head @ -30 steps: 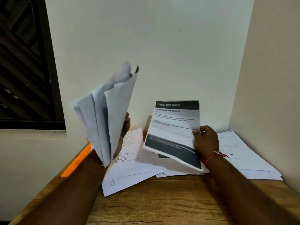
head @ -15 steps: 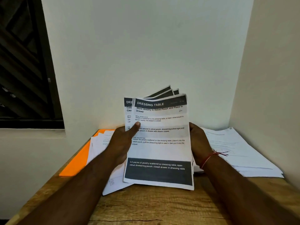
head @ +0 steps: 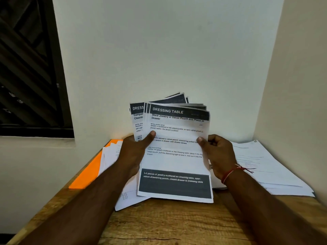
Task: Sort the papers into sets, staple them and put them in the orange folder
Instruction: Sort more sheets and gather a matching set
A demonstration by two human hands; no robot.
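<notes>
Head view: left hand (head: pixel 136 152) and right hand (head: pixel 216 151) are clamping the fanned "Dressing Table" sheets (head: pixel 175 156).
Advice: squaring edges against the bench (head: pixel 168 225) before stapling.

Your near strip of the wooden table (head: pixel 173 225) is bare and gives open passage. Farther back, loose papers (head: pixel 269 167) cover the right corner, and more sheets overlie the orange folder (head: pixel 85 175) at left. Walls close the back and right side. The held sheaf (head: pixel 175 156), gripped at both edges, blocks the centre.
</notes>
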